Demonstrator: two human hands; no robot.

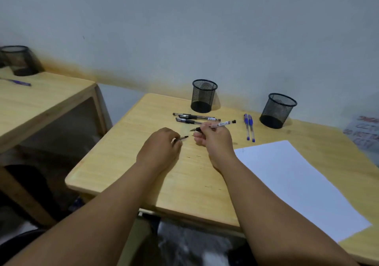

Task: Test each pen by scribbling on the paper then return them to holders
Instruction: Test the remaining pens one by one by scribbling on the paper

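Note:
My right hand (213,140) grips a black pen (222,124) with its bare tip pointing left. The pen's black cap (183,137) sticks out of my left hand (162,146), a short gap away from the tip. Two more black pens (194,116) lie on the wooden desk (127,163) just beyond my hands. Two blue pens (249,127) lie side by side further right. Behind them stand two black mesh holders, one at the back centre (203,96) and one to the right (277,110). A white sheet of paper (297,183) lies at the right.
A second wooden desk (41,99) stands to the left across a gap, carrying another mesh holder (19,60) and a blue pen (18,82). A card with red writing (364,134) sits at the far right edge. The wall runs right behind the holders.

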